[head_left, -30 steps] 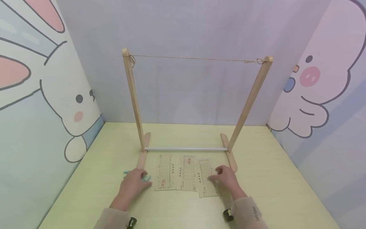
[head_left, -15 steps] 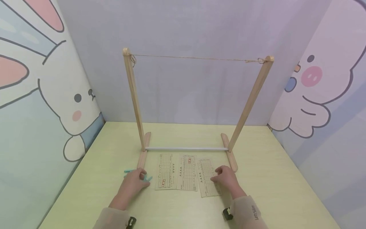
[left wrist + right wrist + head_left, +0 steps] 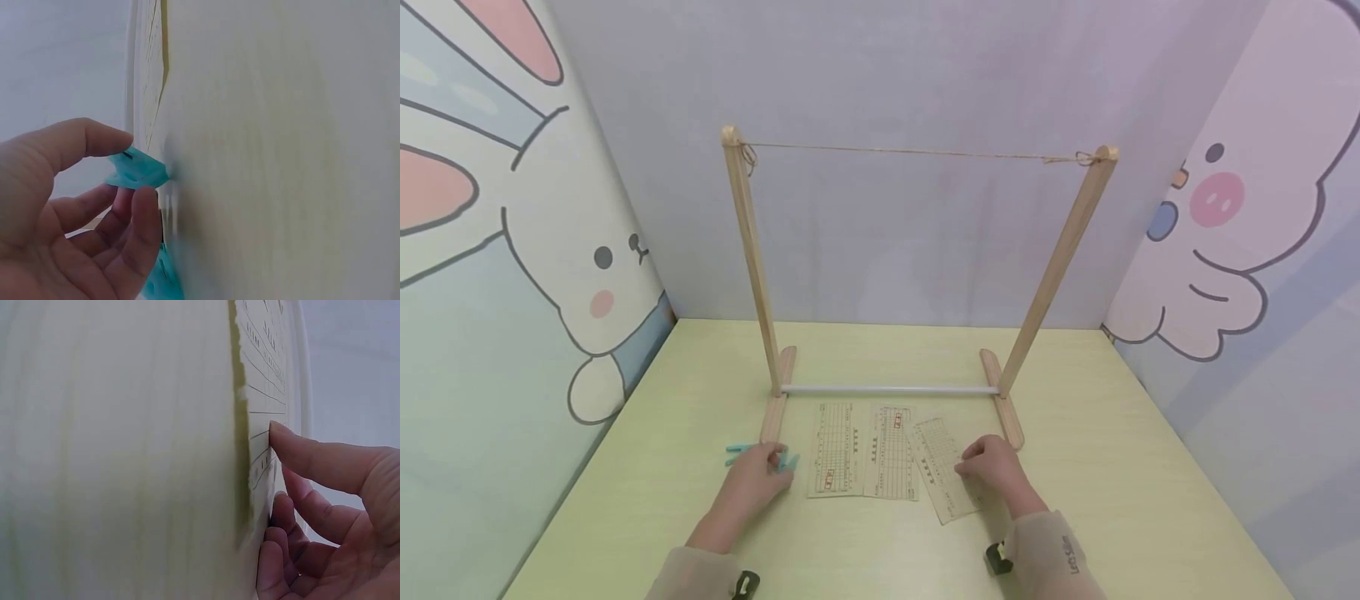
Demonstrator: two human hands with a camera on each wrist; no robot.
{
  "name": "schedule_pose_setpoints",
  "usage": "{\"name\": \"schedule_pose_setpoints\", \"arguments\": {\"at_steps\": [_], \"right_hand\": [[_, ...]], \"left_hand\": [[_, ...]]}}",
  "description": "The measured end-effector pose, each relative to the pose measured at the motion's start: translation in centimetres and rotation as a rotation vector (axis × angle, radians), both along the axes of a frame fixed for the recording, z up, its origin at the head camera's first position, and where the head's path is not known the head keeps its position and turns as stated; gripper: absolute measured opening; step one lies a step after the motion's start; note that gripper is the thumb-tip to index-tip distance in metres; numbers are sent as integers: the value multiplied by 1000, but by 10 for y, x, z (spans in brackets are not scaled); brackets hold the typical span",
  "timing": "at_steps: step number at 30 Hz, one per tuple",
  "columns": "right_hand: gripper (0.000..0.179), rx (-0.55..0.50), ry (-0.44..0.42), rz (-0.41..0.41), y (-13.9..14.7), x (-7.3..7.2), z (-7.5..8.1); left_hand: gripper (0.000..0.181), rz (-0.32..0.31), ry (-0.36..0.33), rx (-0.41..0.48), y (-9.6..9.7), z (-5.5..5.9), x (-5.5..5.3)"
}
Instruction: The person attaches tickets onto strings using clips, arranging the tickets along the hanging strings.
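Note:
My left hand (image 3: 751, 482) pinches a teal clothespin (image 3: 139, 170) between thumb and fingers, just above the table. Another teal clothespin (image 3: 164, 278) lies beyond the fingers in the left wrist view, partly hidden by them. My right hand (image 3: 1000, 475) holds the right edge of a tan printed paper slip (image 3: 943, 471), its thumb on top and other fingers at the edge. That slip lies tilted on the table, its lower right part hidden by the hand. To its left, two similar slips, the middle slip (image 3: 891, 458) and the left slip (image 3: 835, 454), lie side by side.
Behind the slips stands a wooden frame with a left post (image 3: 751, 267), a right post (image 3: 1056, 267) and a white bottom bar (image 3: 887, 390). A thin twine (image 3: 895, 152) runs between the post tops. Walls with cartoon animals enclose the table (image 3: 880, 550).
The right slip has turned, its top going left and its lower end toward me, under my right hand. The clothespin at my left hand has shifted slightly and shows more above the fingers.

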State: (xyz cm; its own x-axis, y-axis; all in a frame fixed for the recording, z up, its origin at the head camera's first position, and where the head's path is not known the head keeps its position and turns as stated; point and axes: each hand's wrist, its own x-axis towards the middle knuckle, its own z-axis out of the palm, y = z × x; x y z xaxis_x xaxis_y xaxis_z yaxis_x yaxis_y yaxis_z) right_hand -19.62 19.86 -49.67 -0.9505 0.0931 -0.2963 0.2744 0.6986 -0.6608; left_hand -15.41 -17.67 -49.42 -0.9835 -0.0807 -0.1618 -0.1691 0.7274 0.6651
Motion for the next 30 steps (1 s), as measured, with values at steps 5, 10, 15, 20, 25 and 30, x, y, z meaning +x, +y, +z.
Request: {"name": "schedule_pose_setpoints", "arguments": {"at_steps": [5,10,15,20,25,30], "right_hand": [[30,42,3,-7,-4,4,5],[30,48,-2,-11,-6,4,8],[30,63,-8,-4,-4,0,4],[27,51,-22,-11,-3,-2,2],[22,1,-24,-18,-1,0,1],[17,-60,10,-20,1,4,0]], "left_hand": [[48,24,-17,41,1,0,-1],[48,29,-14,68,2,1,-2],[45,22,3,91,2,2,-2],[47,40,14,157,4,4,-1],[51,63,39,261,6,7,-1],[48,56,73,310,4,13,-2]]}}
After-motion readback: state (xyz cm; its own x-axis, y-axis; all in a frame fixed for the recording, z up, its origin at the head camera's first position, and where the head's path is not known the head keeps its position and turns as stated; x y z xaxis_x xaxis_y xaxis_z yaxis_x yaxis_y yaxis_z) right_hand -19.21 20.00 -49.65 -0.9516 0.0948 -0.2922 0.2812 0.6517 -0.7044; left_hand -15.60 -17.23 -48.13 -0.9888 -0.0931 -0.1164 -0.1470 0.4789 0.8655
